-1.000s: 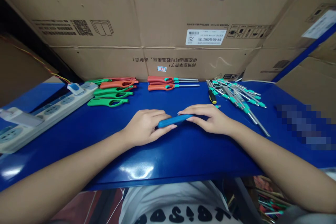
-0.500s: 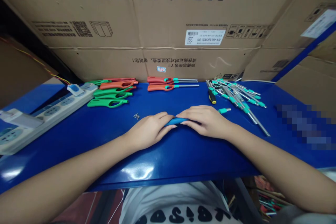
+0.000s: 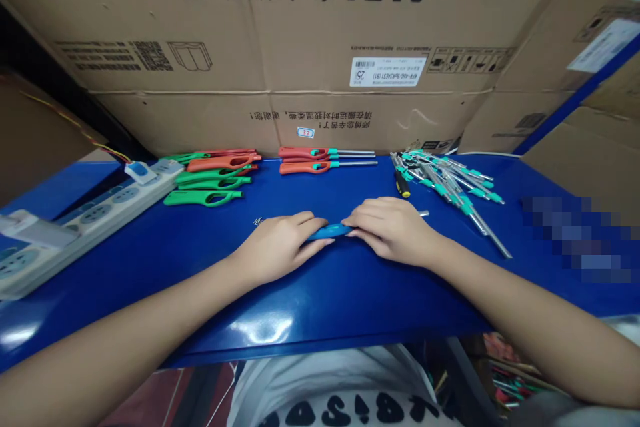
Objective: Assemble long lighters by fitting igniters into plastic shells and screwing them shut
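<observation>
Both my hands are at a blue lighter handle above the middle of the blue table. My left hand wraps its left part, thumb below and fingers over the top. At its right end my right hand pinches with thumb and fingertips. A short metal tube end shows beyond my right hand; whether it joins the blue handle is hidden. Small screws lie just behind my left hand. A black and yellow screwdriver lies behind my right hand.
Green lighter handles and orange ones lie at back left. Two orange lighters with metal tubes lie at back centre. Metal tubes with teal collars are heaped right. A power strip runs along the left; cardboard stands behind.
My right hand's fingertips have shifted slightly right along the blue handle, baring more of it. The metal tube end has moved left, and its teal collar is now hidden.
</observation>
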`<state>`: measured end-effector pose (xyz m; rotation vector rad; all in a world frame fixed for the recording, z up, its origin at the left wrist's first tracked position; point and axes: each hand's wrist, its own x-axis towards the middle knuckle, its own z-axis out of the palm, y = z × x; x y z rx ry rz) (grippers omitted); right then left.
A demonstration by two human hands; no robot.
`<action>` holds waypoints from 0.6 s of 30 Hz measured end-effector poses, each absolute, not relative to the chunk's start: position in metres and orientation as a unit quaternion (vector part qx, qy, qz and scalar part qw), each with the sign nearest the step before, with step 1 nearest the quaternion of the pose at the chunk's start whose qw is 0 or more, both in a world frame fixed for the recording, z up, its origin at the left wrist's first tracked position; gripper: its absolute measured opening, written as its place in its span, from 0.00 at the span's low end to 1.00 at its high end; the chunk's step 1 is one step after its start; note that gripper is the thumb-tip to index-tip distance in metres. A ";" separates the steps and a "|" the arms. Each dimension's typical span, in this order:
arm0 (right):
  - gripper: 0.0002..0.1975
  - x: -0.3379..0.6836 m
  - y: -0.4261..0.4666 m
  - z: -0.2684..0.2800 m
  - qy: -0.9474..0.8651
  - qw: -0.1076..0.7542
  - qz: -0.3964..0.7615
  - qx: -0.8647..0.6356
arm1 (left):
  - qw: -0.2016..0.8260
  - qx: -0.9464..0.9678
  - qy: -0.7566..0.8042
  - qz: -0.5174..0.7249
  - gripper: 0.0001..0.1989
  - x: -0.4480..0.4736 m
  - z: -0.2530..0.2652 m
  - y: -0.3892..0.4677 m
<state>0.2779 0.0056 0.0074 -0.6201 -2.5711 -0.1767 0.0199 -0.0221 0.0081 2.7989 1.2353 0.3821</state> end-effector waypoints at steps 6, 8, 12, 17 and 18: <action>0.17 0.288 0.017 0.017 -0.930 0.172 -0.095 -0.310 | -0.018 0.890 0.440 0.118 0.17 0.017 0.006 -0.016; 0.20 0.300 0.024 0.022 -0.916 0.164 -0.107 -0.351 | -0.027 0.882 0.455 0.124 0.16 0.016 0.006 -0.014; 0.19 0.324 0.036 0.029 -0.901 0.154 -0.097 -0.393 | -0.032 0.868 0.478 0.130 0.16 0.014 0.009 -0.012; 0.10 0.336 0.045 0.028 -0.906 0.129 -0.084 -0.395 | -0.029 0.865 0.480 0.140 0.17 0.013 0.009 -0.014; 0.09 0.337 0.047 0.027 -0.910 0.127 -0.080 -0.385 | -0.028 0.866 0.479 0.142 0.17 0.013 0.008 -0.014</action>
